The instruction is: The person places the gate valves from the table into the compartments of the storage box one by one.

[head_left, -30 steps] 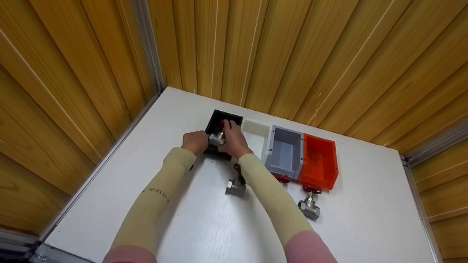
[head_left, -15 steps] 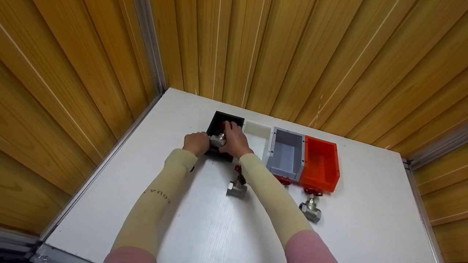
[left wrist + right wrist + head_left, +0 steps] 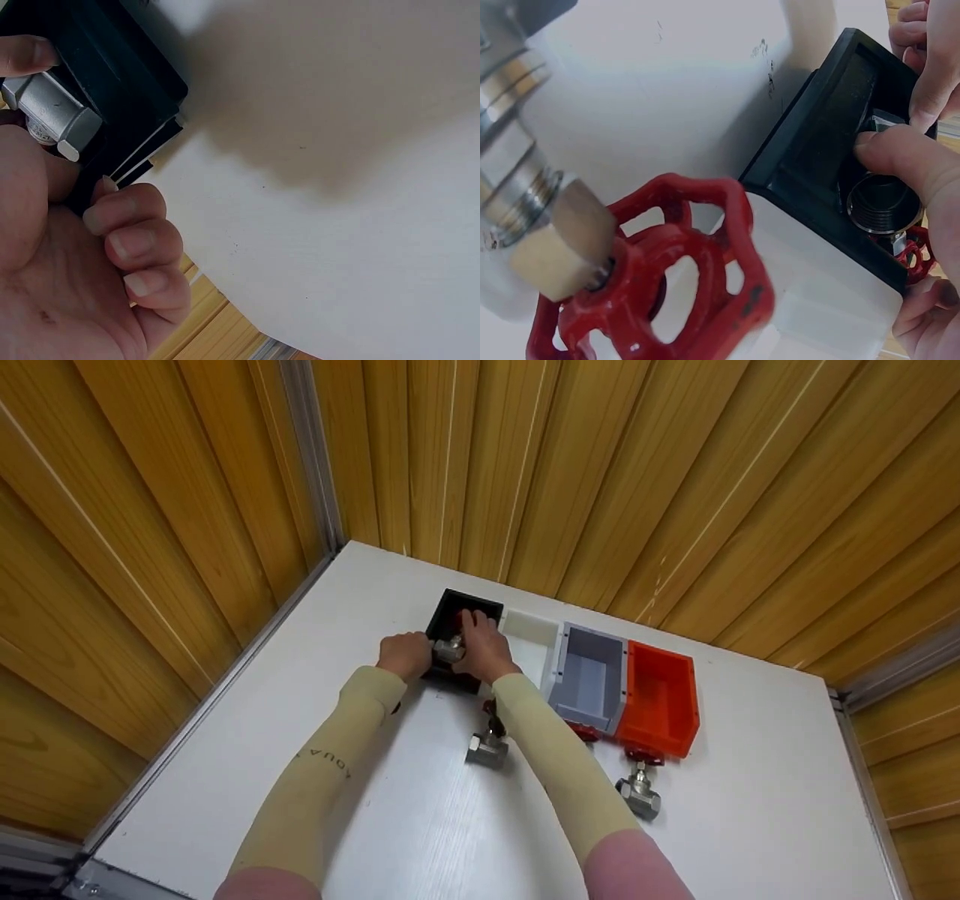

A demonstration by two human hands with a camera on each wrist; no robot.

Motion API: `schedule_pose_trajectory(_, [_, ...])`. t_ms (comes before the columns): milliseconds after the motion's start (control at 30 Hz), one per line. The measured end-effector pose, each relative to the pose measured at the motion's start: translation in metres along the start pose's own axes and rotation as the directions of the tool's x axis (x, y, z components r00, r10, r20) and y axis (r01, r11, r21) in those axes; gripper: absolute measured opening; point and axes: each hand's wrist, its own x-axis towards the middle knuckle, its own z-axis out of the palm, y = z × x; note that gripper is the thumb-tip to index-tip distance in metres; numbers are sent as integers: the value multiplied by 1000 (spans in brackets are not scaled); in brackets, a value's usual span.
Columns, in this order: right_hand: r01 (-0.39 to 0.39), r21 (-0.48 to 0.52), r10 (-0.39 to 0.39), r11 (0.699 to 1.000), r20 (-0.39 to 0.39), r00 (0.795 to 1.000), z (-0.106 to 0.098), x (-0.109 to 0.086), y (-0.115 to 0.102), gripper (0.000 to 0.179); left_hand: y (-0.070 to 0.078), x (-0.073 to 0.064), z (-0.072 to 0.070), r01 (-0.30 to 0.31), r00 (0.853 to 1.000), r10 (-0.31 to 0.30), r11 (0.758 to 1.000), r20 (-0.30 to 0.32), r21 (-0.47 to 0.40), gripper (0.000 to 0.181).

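Note:
In the head view, a metal valve (image 3: 448,650) with a red handwheel lies at the black bin (image 3: 474,597), its body inside the bin's outline. My right hand (image 3: 486,649) holds this valve, thumb on the metal body (image 3: 885,204) and fingers by the red handwheel (image 3: 916,255). At the bin's left side, my left hand (image 3: 405,655) has curled fingers; its thumb and index finger pinch the bin's wall beside the valve, as the left wrist view (image 3: 67,270) shows. Part of the handwheel is hidden behind the right fingers.
A white bin (image 3: 529,624), a grey bin (image 3: 592,641) and an orange bin (image 3: 660,690) stand in a row right of the black one. Before them lie more valves (image 3: 487,750), (image 3: 640,795), one mostly covered by the right arm. Wood-patterned walls (image 3: 525,472) border the white table (image 3: 420,810).
The head view has shifted slightly, so everything sits a little lower and further right. Both hands keep their places at the black bin and the valve.

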Motion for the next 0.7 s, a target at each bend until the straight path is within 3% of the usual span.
schedule_pose_trajectory(467, [20, -95, -20, 995, 5, 1000, 3, 1, 3, 98, 1, -1, 0, 11, 1000, -12, 999, -24, -32, 44])
schedule_pose_trajectory(700, [25, -99, -25, 995, 3, 1000, 1, -1, 2, 96, 2, 0, 0, 16, 1000, -16, 999, 1, -35, 45])
